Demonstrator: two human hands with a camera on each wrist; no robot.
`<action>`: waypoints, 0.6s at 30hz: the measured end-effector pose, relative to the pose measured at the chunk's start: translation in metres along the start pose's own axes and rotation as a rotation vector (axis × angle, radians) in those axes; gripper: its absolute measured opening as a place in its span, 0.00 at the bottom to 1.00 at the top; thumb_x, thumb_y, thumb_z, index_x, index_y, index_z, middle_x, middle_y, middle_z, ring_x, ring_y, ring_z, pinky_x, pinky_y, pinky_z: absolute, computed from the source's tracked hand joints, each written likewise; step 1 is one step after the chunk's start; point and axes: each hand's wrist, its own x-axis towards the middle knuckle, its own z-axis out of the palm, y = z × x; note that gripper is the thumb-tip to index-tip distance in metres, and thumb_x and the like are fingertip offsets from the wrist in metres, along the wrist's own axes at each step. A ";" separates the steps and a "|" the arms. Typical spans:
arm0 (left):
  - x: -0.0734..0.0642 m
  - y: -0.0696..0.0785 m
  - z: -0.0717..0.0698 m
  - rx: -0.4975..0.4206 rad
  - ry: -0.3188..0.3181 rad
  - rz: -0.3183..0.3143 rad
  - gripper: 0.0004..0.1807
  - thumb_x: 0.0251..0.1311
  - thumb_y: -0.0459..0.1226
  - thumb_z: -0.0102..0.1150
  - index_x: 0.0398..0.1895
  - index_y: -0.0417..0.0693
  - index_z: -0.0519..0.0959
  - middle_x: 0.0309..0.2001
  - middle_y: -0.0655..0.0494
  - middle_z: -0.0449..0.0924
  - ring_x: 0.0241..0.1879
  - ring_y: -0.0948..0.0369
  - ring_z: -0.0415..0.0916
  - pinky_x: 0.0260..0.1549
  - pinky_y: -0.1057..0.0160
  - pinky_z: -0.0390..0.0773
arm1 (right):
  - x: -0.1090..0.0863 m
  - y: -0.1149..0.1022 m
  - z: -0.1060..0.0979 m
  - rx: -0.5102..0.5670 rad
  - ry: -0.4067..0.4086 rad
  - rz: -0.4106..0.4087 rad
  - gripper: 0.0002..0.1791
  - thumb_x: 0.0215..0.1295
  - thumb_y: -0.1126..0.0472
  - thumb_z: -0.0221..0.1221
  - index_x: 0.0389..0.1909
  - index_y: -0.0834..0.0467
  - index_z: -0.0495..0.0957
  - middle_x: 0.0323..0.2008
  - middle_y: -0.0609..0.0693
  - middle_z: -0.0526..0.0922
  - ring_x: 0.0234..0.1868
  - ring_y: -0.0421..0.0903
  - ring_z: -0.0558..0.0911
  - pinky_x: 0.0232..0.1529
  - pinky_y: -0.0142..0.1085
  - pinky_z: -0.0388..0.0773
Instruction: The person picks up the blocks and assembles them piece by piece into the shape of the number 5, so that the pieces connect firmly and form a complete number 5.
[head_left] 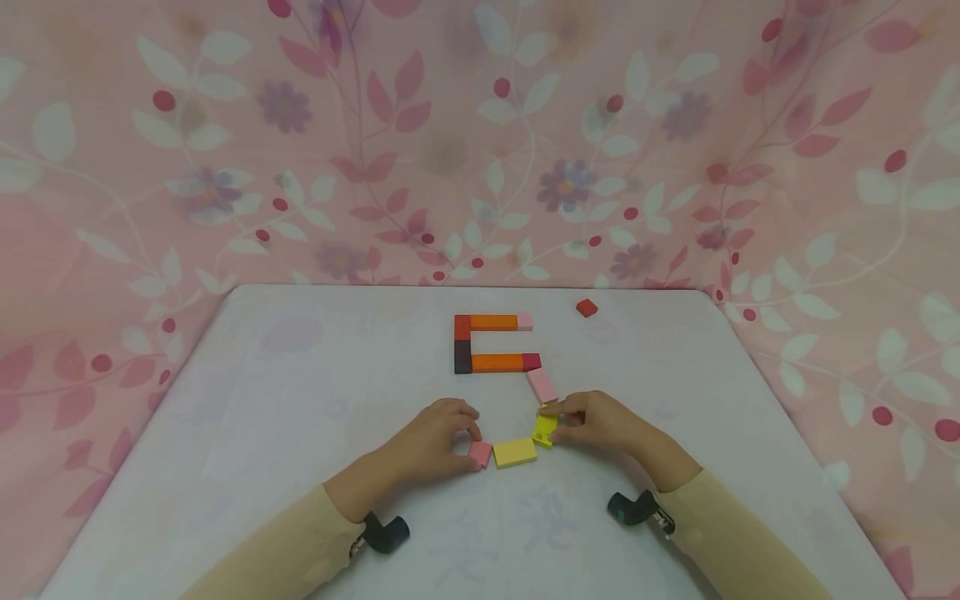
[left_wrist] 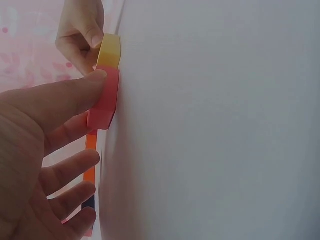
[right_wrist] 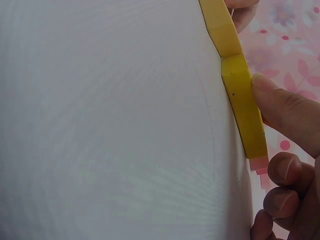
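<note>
My left hand [head_left: 438, 442] pinches a small salmon-pink block [head_left: 480, 453] between thumb and index finger; its other fingers spread loosely in the left wrist view. Beside that block lies a pale yellow block [head_left: 514, 452]. At its right end, my right hand [head_left: 600, 421] holds a bright yellow block [head_left: 545, 430] with thumb and index finger at its edges. In the right wrist view this yellow block [right_wrist: 244, 107] meets the pale yellow one end to end. A light pink block [head_left: 542, 386] continues the curved row upward from the bright yellow one.
Above the curve, an orange bar [head_left: 497, 363] ends in a crimson block [head_left: 532, 361]. A black block [head_left: 462, 357] and a red block [head_left: 462, 327] form the left side, joined to an upper orange bar [head_left: 493, 322] with a pink tip [head_left: 525, 322]. A red block [head_left: 587, 308] lies apart.
</note>
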 end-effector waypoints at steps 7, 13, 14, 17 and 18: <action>0.000 0.001 -0.001 -0.003 -0.004 0.001 0.12 0.56 0.48 0.72 0.41 0.59 0.84 0.60 0.57 0.77 0.67 0.54 0.64 0.68 0.49 0.66 | 0.000 0.000 0.000 0.013 -0.001 0.001 0.23 0.55 0.48 0.73 0.54 0.36 0.84 0.21 0.40 0.68 0.25 0.40 0.70 0.23 0.29 0.64; 0.001 0.001 -0.001 0.000 -0.004 0.004 0.12 0.56 0.48 0.72 0.41 0.59 0.84 0.60 0.57 0.77 0.67 0.54 0.65 0.67 0.49 0.66 | 0.000 0.000 0.000 0.014 -0.003 0.000 0.23 0.55 0.47 0.73 0.54 0.36 0.85 0.21 0.40 0.67 0.24 0.39 0.69 0.23 0.29 0.64; 0.001 0.001 0.000 0.003 -0.003 0.005 0.12 0.56 0.49 0.72 0.41 0.59 0.84 0.60 0.57 0.77 0.67 0.54 0.65 0.67 0.49 0.67 | 0.000 0.000 0.000 0.011 -0.002 -0.004 0.23 0.55 0.47 0.73 0.54 0.37 0.85 0.21 0.40 0.67 0.24 0.39 0.69 0.23 0.29 0.64; 0.001 0.000 0.000 0.008 -0.002 0.007 0.12 0.56 0.49 0.72 0.41 0.60 0.84 0.60 0.57 0.77 0.67 0.54 0.65 0.67 0.49 0.67 | 0.000 0.000 0.000 0.004 0.001 -0.016 0.23 0.56 0.48 0.73 0.54 0.37 0.85 0.21 0.40 0.67 0.24 0.39 0.69 0.23 0.29 0.64; 0.001 -0.001 0.001 0.009 -0.002 0.007 0.12 0.56 0.49 0.72 0.41 0.60 0.84 0.60 0.57 0.77 0.67 0.54 0.65 0.67 0.49 0.67 | 0.000 0.000 0.000 0.003 0.002 -0.020 0.23 0.56 0.48 0.73 0.54 0.37 0.85 0.21 0.39 0.67 0.24 0.39 0.69 0.23 0.29 0.64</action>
